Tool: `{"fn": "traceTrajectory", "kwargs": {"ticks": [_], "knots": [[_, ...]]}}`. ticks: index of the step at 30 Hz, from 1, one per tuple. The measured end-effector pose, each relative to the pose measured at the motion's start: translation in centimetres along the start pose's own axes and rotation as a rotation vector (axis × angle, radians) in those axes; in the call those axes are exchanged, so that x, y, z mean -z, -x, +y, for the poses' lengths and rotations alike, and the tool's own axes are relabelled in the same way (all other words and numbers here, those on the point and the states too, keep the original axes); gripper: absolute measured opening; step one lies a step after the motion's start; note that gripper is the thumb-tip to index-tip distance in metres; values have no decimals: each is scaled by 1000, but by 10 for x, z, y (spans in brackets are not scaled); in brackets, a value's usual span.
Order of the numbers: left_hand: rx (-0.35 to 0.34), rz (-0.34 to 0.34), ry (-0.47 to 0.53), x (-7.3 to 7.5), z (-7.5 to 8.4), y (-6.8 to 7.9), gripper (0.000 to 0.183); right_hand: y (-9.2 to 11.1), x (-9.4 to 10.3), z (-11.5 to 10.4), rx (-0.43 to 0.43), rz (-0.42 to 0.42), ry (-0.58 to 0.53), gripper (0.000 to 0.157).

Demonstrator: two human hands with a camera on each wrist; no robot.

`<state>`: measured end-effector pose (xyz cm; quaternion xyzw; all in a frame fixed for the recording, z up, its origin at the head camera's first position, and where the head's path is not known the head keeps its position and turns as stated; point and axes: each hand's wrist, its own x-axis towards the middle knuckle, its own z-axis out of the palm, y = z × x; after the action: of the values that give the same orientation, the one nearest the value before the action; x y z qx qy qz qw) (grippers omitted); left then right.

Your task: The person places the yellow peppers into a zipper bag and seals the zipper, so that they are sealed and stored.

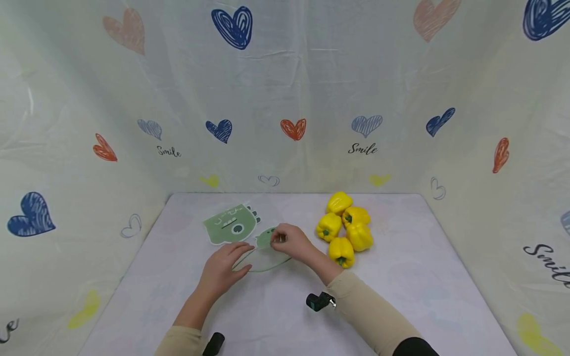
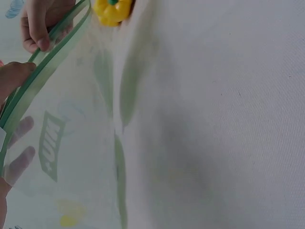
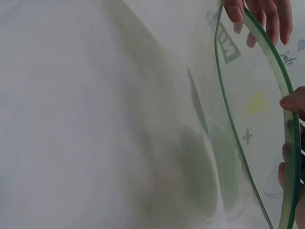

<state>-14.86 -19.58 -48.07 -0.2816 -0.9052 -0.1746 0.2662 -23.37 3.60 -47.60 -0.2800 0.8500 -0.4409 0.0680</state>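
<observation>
Both hands hold a clear zip bag (image 1: 267, 259) with a green-edged mouth and green print, its mouth spread into a wide loop. At the loop's left end is my left hand (image 1: 222, 269), thumb and fingers apart around the rim. Some of its fingers show through the clear film in the left wrist view. My right hand (image 1: 291, 242) pinches the rim farther right, covering part of the green print. In the right wrist view the green zip strip (image 3: 286, 90) curves between the two hands, with the other edge standing apart from it.
Several yellow bell peppers (image 1: 328, 226) are clustered on the table right of the bag. Behind the left hand lies a flat green pack (image 1: 222, 227) printed with a cartoon face. A heart-printed curtain (image 1: 267, 89) encloses the white-covered table (image 1: 401, 291) at the back and sides.
</observation>
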Motion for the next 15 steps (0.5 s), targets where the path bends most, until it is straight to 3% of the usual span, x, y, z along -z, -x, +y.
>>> {"fn": "traceTrajectory", "kwargs": {"ticks": [7,15], "knots": [[-51,-41,1,1,0,1,52,-4,5,-11,-9,28,-26,4],[-112,-21,6,0,-2,2,55,-8,8,-18,6,63,-59,5]]}}
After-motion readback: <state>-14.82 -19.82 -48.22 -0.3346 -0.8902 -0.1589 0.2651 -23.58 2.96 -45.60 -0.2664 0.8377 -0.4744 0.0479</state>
